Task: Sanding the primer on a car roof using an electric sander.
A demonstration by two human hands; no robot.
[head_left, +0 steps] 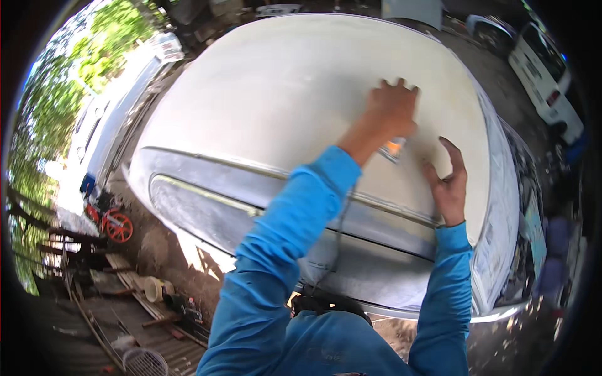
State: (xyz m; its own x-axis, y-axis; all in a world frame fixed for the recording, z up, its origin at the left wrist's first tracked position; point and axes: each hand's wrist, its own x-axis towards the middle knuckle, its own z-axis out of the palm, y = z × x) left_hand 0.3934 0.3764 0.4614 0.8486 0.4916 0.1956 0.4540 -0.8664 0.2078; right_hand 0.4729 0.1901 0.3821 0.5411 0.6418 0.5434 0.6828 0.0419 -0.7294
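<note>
Because the left hand (394,108) lies palm-down at full reach, its sleeve spans the near edge of the pale vehicle roof (263,94). Its fingertips fan out ahead, and a small object with an orange patch (392,149) shows just below the palm, toward the wrist. Whether the hand grips it or merely covers it, I cannot tell; the flat posture probably lets the arm's weight bear downward and keeps the object steady against the curved surface.

Nearer the body and to the right, the right hand (450,188) is spread, thumb and fingers curved apart with nothing between them. It sits over the roof's near right part, perhaps placed there for balance; contact is unclear.

Below the left hand, a thin dark cord (340,232) drops past the forearm across the grey side panel (207,203); its upper end is hidden. Far to that hand's lower left are an orange wheel (117,227) and a pale bucket (157,289).
</note>
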